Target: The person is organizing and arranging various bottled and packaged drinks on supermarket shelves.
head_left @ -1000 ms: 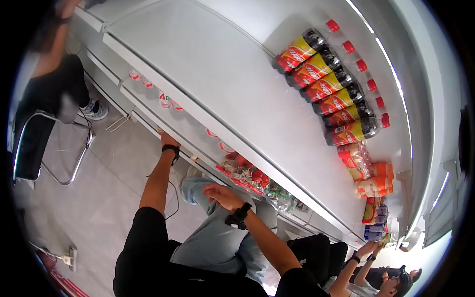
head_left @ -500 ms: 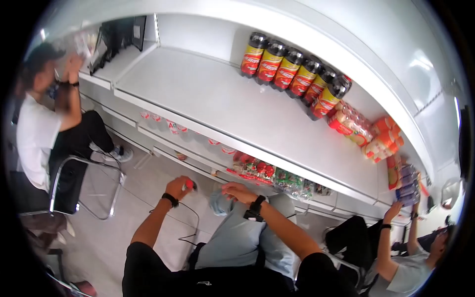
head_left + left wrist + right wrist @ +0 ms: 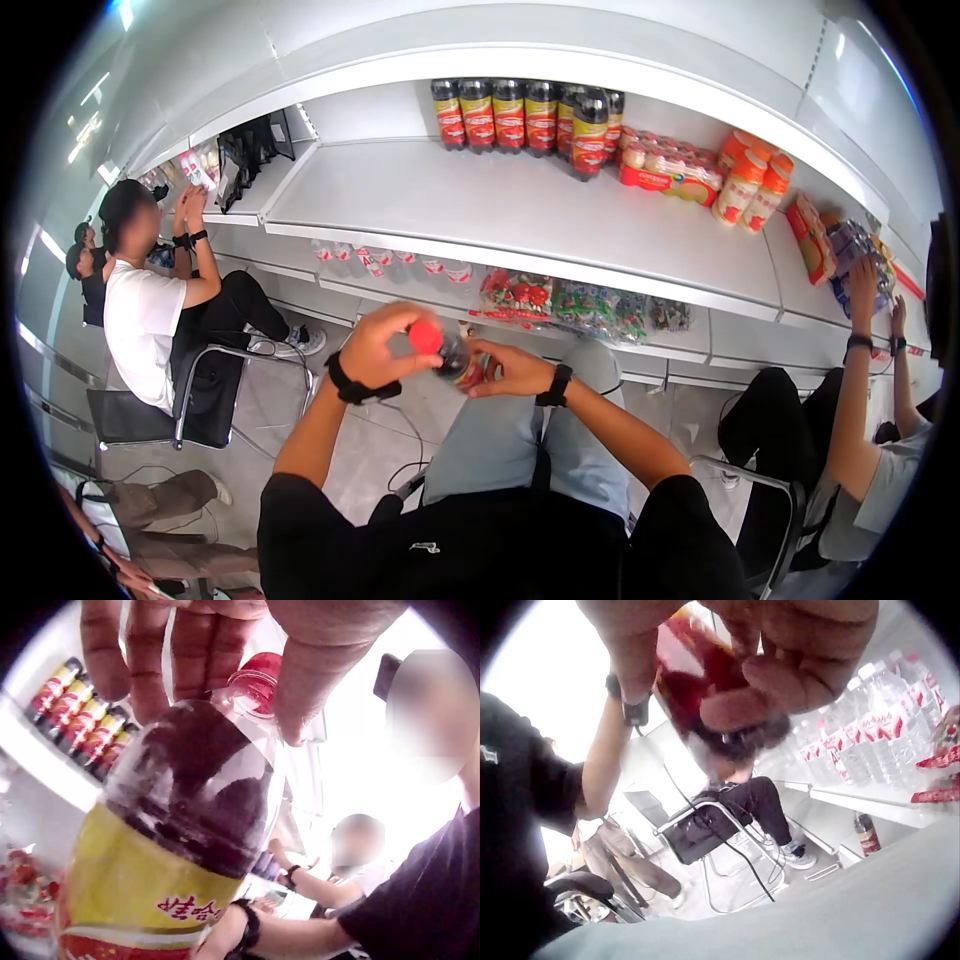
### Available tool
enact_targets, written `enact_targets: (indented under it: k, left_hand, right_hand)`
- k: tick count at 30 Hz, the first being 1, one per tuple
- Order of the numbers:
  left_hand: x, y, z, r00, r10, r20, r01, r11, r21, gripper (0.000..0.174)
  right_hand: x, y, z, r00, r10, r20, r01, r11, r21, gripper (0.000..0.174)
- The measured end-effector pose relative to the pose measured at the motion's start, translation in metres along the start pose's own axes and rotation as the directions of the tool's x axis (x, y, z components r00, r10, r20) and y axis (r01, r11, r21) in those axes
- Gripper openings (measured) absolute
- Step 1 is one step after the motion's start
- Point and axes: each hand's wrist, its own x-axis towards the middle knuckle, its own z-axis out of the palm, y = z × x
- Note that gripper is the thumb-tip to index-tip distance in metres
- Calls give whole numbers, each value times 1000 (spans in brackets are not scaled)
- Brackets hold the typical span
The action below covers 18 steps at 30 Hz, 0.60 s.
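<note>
Head view: cola bottle held crosswise in both grips above the lap

The left grip [image 3: 375, 345] curls its fingers and thumb round the neck and shoulder of the bottle [image 3: 458, 360], just below the red cap [image 3: 425, 337]. The left wrist view shows the fingertips [image 3: 187, 652] wrapped over the clear shoulder beside the cap [image 3: 259, 679]. The right grip [image 3: 510, 372] closes round the lower, labelled part, so the base is hidden. In the right wrist view its fingers [image 3: 780, 660] lie over the red label of the bottle [image 3: 694, 682].

The bottle is above the grey-trousered lap [image 3: 520, 460], in front of the shelves. Its long axis lies nearly level, with the cap toward the person's left and slightly away and the base toward the right.

It is clear plastic filled with dark drink [image 3: 195, 787] and wears a yellow and red label [image 3: 142, 900] with red script.

Beyond the knees, a low shelf [image 3: 600, 345] holds snack packets [image 3: 520, 297] and water bottles [image 3: 390, 262]. On the wide shelf above stands a row of matching cola bottles [image 3: 525, 115]. A seated person in a white shirt [image 3: 140, 310] is well off to the left, and another person [image 3: 860, 400] reaches up at the right.
</note>
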Motion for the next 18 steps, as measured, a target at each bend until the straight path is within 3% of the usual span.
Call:
enact_targets:
  k: [2, 3, 5, 7, 8, 9, 11, 13, 15, 18]
  left_hand:
    - [27, 28, 4, 996, -49, 70, 52, 998, -43, 41]
    - [42, 36, 12, 997, 21, 75, -12, 993, -118, 40]
    - [68, 50, 26, 991, 86, 106, -80, 995, -62, 39]
    - [88, 57, 43, 997, 38, 62, -20, 963, -268, 43]
    - [98, 57, 53, 999, 39, -4, -37, 916, -399, 53]
    - [106, 47, 67, 998, 32, -49, -53, 841, -538, 62]
    - [115, 34, 93, 999, 6, -34, -25, 789, -613, 71]
    - [114, 18, 123, 995, -7, 100, 68, 781, -621, 74]
    - [115, 17, 144, 978, -44, 202, 177, 684, -707, 65]
    - [133, 20, 154, 987, -68, 142, 155, 597, -787, 55]
  right_hand:
    - [-25, -8, -3, 994, 6, -113, -12, 998, -58, 63]
    - [-37, -11, -6, 985, 8, -171, -23, 996, -88, 61]
    - [-56, -14, -11, 950, -77, -304, 55, 995, -78, 58]
    - [-72, -6, -15, 897, -137, -420, 154, 988, 6, 56]
    - [-80, -8, -22, 865, -115, -488, 111, 993, -37, 67]
    - [-81, -13, -22, 774, -231, -590, 290, 957, 7, 65]
    - [-90, -13, -41, 691, -288, -663, 275, 953, -127, 63]
    - [-109, -56, -54, 705, -121, -699, 116, 992, -54, 62]
    - [-112, -49, -74, 633, -144, -760, 24, 986, -167, 60]
    - [-102, -46, -93, 538, -230, -811, 140, 973, -183, 66]
